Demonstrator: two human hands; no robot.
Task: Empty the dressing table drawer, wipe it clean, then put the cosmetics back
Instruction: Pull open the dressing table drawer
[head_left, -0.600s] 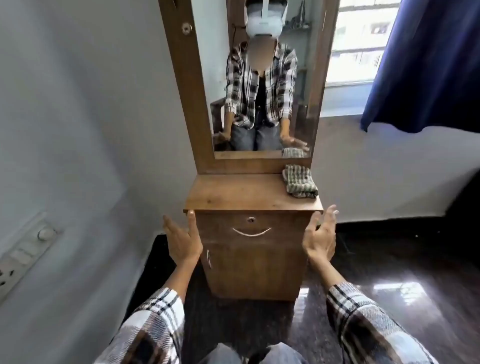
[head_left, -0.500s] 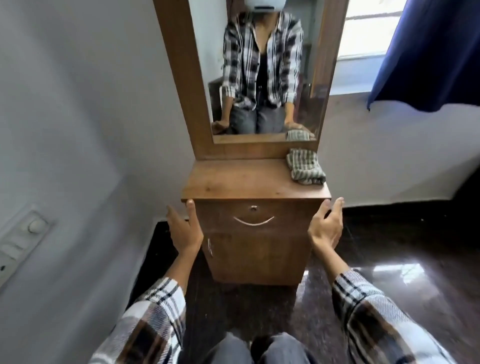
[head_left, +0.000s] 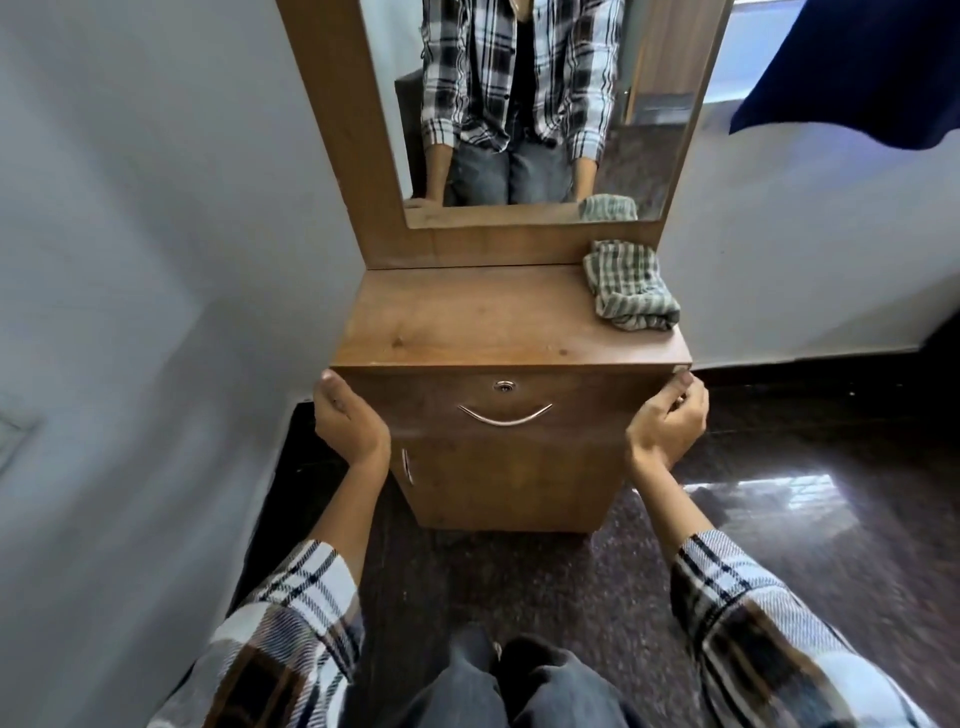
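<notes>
Gripping the dressing table's (head_left: 511, 322) top corners, left hand (head_left: 349, 423) and right hand (head_left: 666, 423) curl their fingers around them; drawer (head_left: 504, 410) unopened; checked cloth (head_left: 629, 285) unused.

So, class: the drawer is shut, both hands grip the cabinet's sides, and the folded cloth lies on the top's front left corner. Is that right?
Not quite. The cloth lies at the back right corner of the top, by the mirror, as the head view shows. The drawer is shut, and the left hand and right hand grip the sides.

Shut drawer, contents unseen

The drawer (head_left: 506, 410) stays closed, hiding whatever's inside; above it, the mirror (head_left: 524, 104) is cut off at the top edge.
</notes>
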